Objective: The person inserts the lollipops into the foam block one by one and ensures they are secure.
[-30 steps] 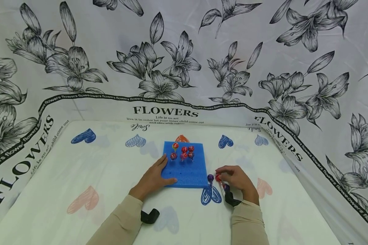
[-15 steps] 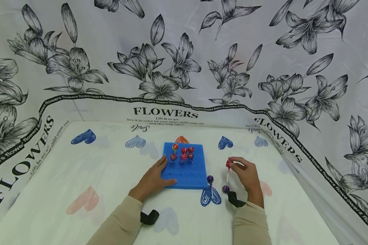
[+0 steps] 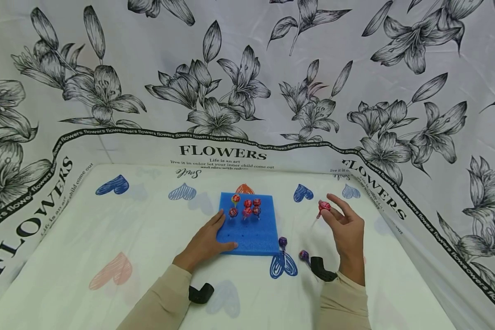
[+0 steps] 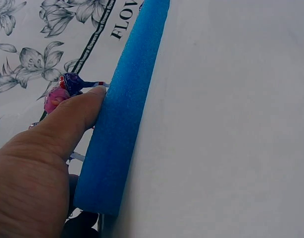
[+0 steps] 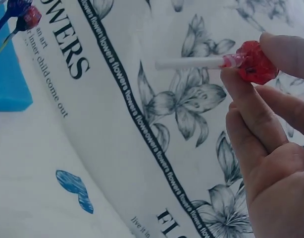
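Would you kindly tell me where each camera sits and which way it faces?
Head: worn there, facing forward and down at the blue block; left hand, right hand and sleeves show.
Left wrist: worn there, facing the block's side; part of the left hand shows.
Right wrist: worn there, facing the red lollipop; the right hand partly shows.
Head and right wrist share that lollipop.

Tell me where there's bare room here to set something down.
Widest: the cloth left of the left hand. Also free: between the forearms, nearer than the blue foam board. Crowded: the board's far half, with six lollipops, and beside its near right corner, where two purple lollipops lie.
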{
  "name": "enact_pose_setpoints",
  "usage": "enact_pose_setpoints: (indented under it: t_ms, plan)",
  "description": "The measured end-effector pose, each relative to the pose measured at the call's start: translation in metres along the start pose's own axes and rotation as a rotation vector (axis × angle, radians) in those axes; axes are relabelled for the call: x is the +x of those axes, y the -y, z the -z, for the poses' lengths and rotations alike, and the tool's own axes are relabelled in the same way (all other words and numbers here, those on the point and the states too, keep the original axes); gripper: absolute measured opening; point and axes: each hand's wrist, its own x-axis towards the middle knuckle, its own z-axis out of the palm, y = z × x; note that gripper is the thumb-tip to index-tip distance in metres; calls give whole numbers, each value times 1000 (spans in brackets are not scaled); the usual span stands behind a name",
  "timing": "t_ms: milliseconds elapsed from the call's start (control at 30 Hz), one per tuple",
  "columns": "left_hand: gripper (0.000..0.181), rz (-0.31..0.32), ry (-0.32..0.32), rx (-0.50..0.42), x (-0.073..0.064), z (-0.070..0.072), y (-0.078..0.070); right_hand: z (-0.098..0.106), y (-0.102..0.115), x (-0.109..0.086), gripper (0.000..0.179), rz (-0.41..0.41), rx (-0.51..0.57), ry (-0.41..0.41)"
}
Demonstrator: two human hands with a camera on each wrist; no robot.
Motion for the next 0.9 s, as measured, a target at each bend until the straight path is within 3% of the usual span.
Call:
enact_pose_setpoints:
  t_ms: [267, 533, 900]
  plan:
    - [102, 8, 0, -7, -1, 0, 1, -11, 22, -3, 32, 128, 9, 20]
    - [101, 9, -1, -6, -2, 1, -1, -23, 36, -7, 35, 357, 98, 111]
    - [101, 17, 10, -12, -3, 3, -2, -41, 51, -13, 35, 485, 270, 197]
